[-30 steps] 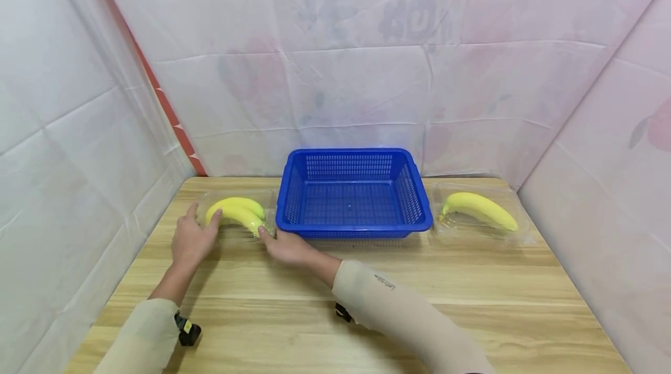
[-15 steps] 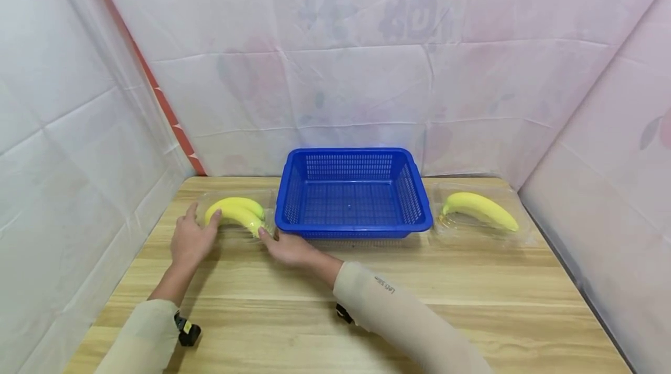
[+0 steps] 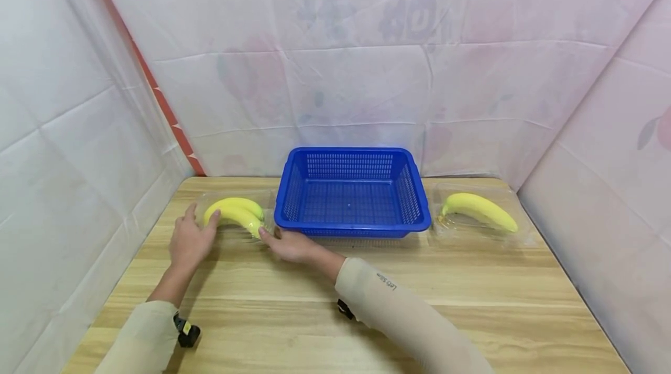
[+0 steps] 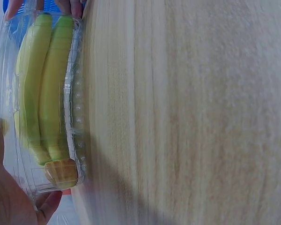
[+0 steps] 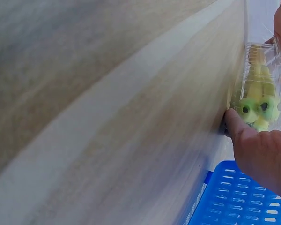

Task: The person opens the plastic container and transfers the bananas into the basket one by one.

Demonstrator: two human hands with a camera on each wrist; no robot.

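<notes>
**Both hands bracket the banana box at the left of the frame**

We have our left hand [image 3: 190,241] and right hand [image 3: 290,244] set at opposite ends of a clear box [image 3: 230,228] that sits left of centre in the head view, just beside the blue basket [image 3: 350,228]. Inside it lie two bananas [image 3: 234,212], side by side, curving along the box's length.

Our left hand cups the box's left end: the thumb reaches round the far corner and the fingers lie fairly straight against the near side, touching the plastic. In the left wrist view the palm [image 4: 4,192] fills the lower left corner, right against the box's stem end [image 4: 61,172]. Our right hand meets the other end; its thumb [image 5: 236,126] presses the box's corner, seen at the right edge of the right wrist view, where the banana tips [image 5: 257,110] show through the plastic. We cannot tell how the remaining right fingers lie, as they are hidden behind the hand. One hand at each end seems the natural way to steady a thin, slippery container without squeezing it.

A second banana [image 3: 479,210] lies in its own clear box at the right of the frame, well apart from both hands. All rests on the table [image 3: 367,327].
</notes>
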